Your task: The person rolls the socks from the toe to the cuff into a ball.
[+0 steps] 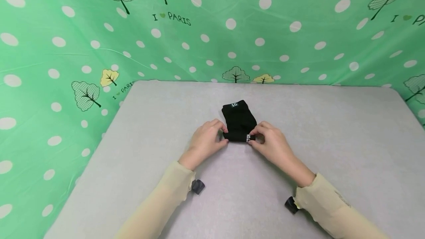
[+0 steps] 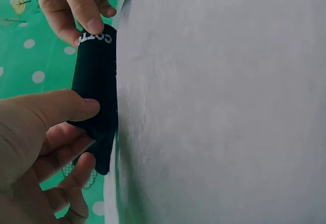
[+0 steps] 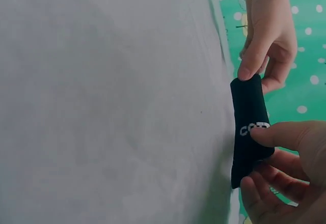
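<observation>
Seemingly mid-roll, left hand (image 1: 204, 139) at nine o'clock and right hand (image 1: 273, 143) at three pinch the black cloth (image 1: 238, 119); next, even turns toward twelve seem needed.

Lies toward the far side of the surface (image 1: 332, 128): a black sock (image 1: 238, 117), far end slanting slightly left. Bears small white lettering at the far end and near the right of the folded near edge. Pinched there by left hand (image 1: 206, 138) and right hand (image 1: 273, 142).
</observation>
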{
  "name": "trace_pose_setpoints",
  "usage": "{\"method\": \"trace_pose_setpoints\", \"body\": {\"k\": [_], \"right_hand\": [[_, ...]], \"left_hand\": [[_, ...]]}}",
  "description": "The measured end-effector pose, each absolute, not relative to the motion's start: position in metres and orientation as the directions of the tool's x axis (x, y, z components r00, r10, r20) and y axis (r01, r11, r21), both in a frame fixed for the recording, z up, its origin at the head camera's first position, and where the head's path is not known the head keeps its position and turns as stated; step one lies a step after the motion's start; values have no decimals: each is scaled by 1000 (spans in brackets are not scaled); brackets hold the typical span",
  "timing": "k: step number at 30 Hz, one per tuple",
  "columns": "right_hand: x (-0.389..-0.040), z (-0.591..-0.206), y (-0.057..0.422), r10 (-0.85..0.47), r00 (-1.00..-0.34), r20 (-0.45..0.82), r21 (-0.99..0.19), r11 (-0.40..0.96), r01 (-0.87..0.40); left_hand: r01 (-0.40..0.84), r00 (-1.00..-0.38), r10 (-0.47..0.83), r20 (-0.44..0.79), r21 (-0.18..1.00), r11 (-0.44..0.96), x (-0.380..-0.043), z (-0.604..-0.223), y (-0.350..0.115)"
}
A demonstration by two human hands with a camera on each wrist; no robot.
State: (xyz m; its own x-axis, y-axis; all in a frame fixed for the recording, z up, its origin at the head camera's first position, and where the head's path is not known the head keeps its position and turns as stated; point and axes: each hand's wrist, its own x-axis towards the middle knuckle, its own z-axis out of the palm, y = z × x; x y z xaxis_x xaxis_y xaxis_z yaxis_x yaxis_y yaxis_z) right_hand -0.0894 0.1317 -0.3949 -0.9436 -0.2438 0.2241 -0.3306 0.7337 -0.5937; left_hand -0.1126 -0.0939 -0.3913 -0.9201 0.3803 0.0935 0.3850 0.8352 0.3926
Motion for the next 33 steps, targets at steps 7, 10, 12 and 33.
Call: {"method": "trace_pose_setpoints", "body": {"k": [7,10,12,33], "right_hand": [[-84,-394,138,-220,-958,183,-656,699,-286],[-83,-394,140,-212,-963,164,-691,673,-266],[-83,-394,142,-209,-964,164,-708,656,-263],[-107,-394,145,-169,-981,91,-721,668,-182]], "left_hand": [[371,-924,366,109,478,796,-110,-392,-95],[346,-930,357,87,531,773,-109,-393,-95],[320,-937,342,69,564,761,-109,-394,-94],[67,-982,163,-97,628,775,-120,-391,-81]]}}
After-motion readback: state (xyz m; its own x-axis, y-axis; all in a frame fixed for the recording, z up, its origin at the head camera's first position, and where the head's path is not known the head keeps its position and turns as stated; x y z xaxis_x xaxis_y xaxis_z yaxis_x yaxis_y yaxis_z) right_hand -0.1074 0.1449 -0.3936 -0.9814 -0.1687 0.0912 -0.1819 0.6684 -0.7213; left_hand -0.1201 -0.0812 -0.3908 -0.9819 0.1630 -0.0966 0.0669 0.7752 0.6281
